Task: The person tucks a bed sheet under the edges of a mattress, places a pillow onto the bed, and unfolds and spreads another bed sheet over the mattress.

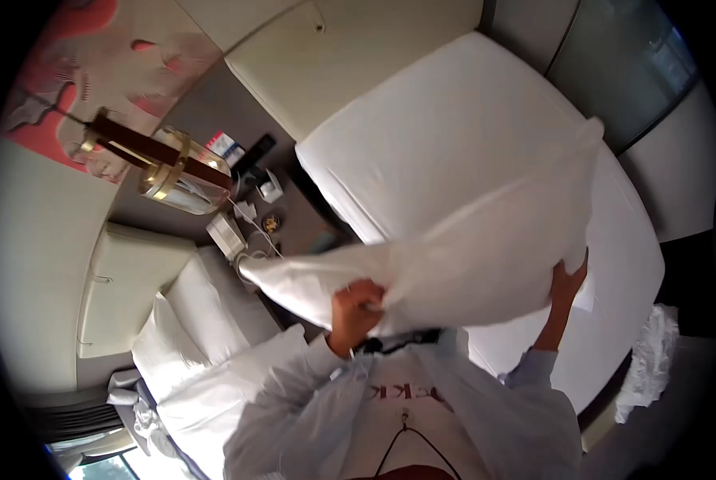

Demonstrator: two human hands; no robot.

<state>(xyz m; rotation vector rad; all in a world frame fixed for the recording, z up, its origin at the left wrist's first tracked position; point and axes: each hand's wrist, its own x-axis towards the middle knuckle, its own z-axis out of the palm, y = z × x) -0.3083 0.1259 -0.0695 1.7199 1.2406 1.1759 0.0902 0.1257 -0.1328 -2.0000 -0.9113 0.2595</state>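
Observation:
A large white pillow (494, 248) in a loose case is held up in front of my body, above the near part of the bed (422, 120). My left hand (356, 312) is closed in a fist on its near edge, bunching the fabric. At the right, my right hand (567, 282) grips the pillow's side, with part of the fingers hidden by the cloth. One corner of the pillow points to the upper right, and a loose end hangs out to the left. The bed under it has a smooth white sheet.
Left of the bed stands a nightstand (298, 212) with small items and a white box (226, 236). A glass lamp (186, 172) hangs over it. A second bed with white pillows (206, 312) is at lower left. Crumpled white plastic (650, 360) lies at right.

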